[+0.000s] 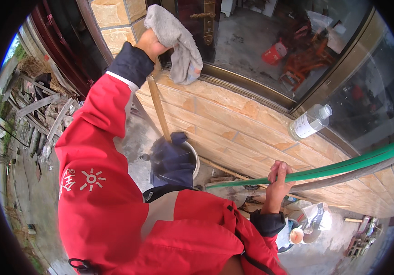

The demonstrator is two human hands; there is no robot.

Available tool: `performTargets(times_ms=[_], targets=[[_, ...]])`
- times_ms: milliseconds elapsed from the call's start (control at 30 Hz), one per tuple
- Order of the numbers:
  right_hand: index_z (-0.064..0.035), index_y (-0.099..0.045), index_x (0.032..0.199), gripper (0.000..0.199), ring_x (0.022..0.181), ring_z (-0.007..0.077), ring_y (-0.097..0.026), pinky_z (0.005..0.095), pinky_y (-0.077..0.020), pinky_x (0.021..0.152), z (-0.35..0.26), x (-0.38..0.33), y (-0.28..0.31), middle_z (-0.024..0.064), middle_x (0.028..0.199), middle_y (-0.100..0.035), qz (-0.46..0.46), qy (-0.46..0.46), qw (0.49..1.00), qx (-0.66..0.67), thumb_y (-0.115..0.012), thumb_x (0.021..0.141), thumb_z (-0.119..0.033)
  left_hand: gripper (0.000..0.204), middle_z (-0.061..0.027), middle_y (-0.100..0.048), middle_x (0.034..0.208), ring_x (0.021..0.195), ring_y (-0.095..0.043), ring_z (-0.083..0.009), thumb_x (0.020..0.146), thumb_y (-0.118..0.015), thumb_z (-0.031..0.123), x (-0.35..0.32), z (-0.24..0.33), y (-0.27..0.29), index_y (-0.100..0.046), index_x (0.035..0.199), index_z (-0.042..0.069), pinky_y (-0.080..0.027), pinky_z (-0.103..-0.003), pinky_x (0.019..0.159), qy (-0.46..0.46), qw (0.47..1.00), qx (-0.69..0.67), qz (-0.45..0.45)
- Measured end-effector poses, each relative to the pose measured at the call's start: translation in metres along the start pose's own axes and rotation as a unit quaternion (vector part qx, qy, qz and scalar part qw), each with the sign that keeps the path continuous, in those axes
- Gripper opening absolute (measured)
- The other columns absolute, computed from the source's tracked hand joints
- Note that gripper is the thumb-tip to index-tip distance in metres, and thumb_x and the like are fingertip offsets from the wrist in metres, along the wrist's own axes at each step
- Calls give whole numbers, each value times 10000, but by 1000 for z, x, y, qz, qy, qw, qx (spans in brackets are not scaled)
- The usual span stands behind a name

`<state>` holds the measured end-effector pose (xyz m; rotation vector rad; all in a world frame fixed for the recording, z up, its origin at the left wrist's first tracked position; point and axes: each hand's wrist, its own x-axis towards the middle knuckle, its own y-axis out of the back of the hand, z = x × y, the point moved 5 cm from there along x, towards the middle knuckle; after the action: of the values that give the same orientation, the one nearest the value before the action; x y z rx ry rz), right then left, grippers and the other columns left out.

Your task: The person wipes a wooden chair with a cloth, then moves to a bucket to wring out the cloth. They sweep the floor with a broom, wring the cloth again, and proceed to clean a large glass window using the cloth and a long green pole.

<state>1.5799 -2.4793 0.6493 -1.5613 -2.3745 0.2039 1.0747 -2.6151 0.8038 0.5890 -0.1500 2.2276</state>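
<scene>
My left hand [152,45], in a red sleeve with a dark cuff, is raised to the window frame and closed on a grey cloth [185,57]. The cloth hangs down over the stone sill [233,98] at the corner of the glass. Lower on the right, my right hand [277,184] has its fingers curled round a long green pole [343,168], which slants along the tiled wall. A clear bottle [309,121] with a white label and cap stands tilted in view on the sill, between the pole and the window.
Below the sill, a dark cloth [171,160] drapes over a pale bucket [194,158], beside an upright wooden stick [159,110]. A grey pole [323,182] runs beneath the green one. Tubs and a white bag [318,215] sit on the ground. Stacked wood [39,128] lies far left.
</scene>
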Motion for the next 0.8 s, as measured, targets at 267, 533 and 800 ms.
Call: performTargets(times_ms=[267, 533, 800], targets=[[14, -613, 893, 281, 478, 66, -387, 217, -291, 431, -17, -10, 7, 66, 702, -571, -19, 5, 999, -30, -560, 970, -251, 323, -27, -638, 1070, 1048, -583, -253, 955, -412, 437, -11, -49, -172, -609, 1057, 202, -482, -415, 887, 100, 686, -717, -75], [21, -618, 908, 264, 456, 53, -373, 212, -283, 408, -12, -2, -14, 54, 698, -564, -74, 6, 997, -7, -584, 959, -236, 229, -147, -679, 939, 885, -648, -345, 903, -465, 136, -20, -41, -95, -631, 1047, 72, -514, -375, 817, 71, 973, -185, 116], [35, -625, 884, 243, 470, 52, -411, 206, -303, 418, 3, 0, -31, 60, 702, -586, -87, -11, 996, 5, -602, 946, -199, 227, -185, -641, 1000, 915, -624, -410, 745, -604, 94, -37, 64, -35, -686, 956, 73, -498, -462, 785, -121, 667, 717, 164]])
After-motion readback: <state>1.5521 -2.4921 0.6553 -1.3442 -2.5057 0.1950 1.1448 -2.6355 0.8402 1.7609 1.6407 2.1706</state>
